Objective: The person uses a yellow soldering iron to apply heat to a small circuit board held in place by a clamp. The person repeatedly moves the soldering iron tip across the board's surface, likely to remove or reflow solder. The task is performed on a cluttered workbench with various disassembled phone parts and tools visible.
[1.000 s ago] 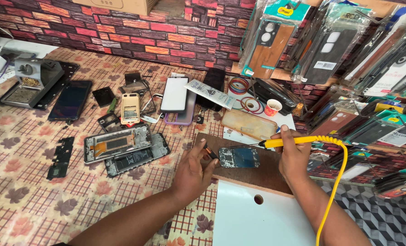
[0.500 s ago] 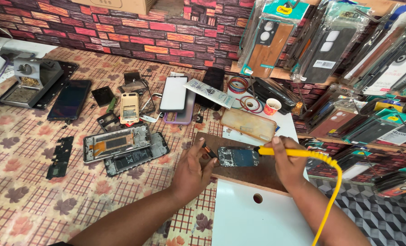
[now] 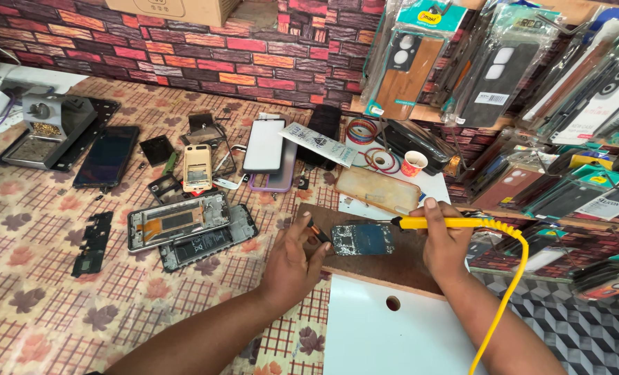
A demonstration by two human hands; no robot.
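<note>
My right hand (image 3: pixel 447 244) grips a yellow soldering iron (image 3: pixel 443 223) with a yellow cord (image 3: pixel 507 292) trailing down to the right; its tip points left at the right edge of a small blue circuit board (image 3: pixel 355 239). The board lies on a brown wooden work block (image 3: pixel 407 264). My left hand (image 3: pixel 292 260) pinches a thin dark tool with an orange end (image 3: pixel 315 231) against the board's left edge.
Opened phone frames (image 3: pixel 184 229), a black phone (image 3: pixel 106 156), a white phone (image 3: pixel 264 144) and small parts lie on the patterned cloth. A soldering station (image 3: pixel 49 125) stands far left. A white panel with a hole (image 3: pixel 393 333) lies near me. Phone cases hang at right.
The soldering iron has dropped lower, its tip moving in to the circuit board's right edge. My left hand stays at the board's left side.
</note>
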